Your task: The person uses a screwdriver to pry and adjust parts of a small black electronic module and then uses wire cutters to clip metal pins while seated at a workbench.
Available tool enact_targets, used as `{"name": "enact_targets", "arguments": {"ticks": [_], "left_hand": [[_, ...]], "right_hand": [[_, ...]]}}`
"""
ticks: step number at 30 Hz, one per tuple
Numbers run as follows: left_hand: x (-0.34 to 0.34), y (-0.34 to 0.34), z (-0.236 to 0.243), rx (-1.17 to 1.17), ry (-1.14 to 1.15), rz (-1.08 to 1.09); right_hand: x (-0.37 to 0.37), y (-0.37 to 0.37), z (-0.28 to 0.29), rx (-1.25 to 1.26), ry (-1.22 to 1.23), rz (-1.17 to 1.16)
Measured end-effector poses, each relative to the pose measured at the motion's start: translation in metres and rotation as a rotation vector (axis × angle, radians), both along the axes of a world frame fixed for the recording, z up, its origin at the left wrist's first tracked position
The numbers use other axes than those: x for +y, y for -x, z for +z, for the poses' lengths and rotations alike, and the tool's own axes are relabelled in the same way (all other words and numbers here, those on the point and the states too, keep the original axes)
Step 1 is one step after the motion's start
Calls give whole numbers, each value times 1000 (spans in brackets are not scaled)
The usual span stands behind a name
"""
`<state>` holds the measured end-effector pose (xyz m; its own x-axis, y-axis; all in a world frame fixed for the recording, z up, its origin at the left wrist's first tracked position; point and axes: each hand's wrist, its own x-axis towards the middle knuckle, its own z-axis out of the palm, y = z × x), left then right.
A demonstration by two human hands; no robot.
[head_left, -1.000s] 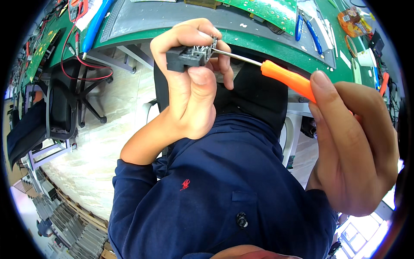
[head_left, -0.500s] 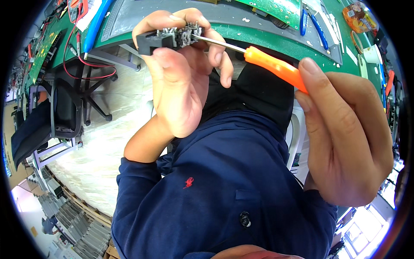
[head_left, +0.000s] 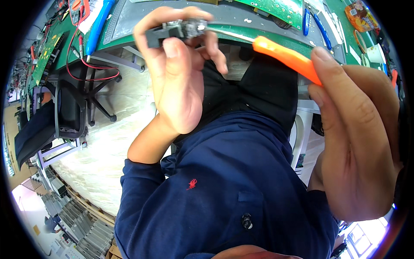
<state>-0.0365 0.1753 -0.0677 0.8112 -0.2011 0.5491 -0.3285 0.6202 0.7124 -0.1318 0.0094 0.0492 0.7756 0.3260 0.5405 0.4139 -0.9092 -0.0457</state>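
At upper centre, left hand (head_left: 181,82): you gripped a black, metal-ended rectangular block (head_left: 159,36).
At right, right hand (head_left: 355,138): you pinched an orange-handled, thin-shafted screwdriver (head_left: 286,57).

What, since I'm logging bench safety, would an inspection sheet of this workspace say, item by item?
Surface: green bench top, with a grey mat and small white scraps on it.
Things in hand: black part with metal bits; orange-handled screwdriver, shaft pointing at it, contact too blurred to tell.
Clutter: green circuit board, tape roll, white cup, orange package.
Hands: left hand grips the part; right hand holds the screwdriver's handle.
Cables: red lead looping below the bench edge.
Surroundings: black chair on pale floor.
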Motion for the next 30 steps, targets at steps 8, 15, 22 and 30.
{"name": "enact_targets", "arguments": {"ticks": [8, 15, 22, 30], "left_hand": [[22, -18, 12, 61, 222, -415], [12, -2, 24, 191, 453, -583], [18, 3, 22, 173, 320, -445], [21, 3, 12, 134, 272, -401]], "right_hand": [[11, -2, -23, -98, -360, -221], [-32, -5, -52, 367, -1047, 108], [-21, -6, -68, 94, -912, 496], [8, 10, -54, -66, -669, 433]]}}
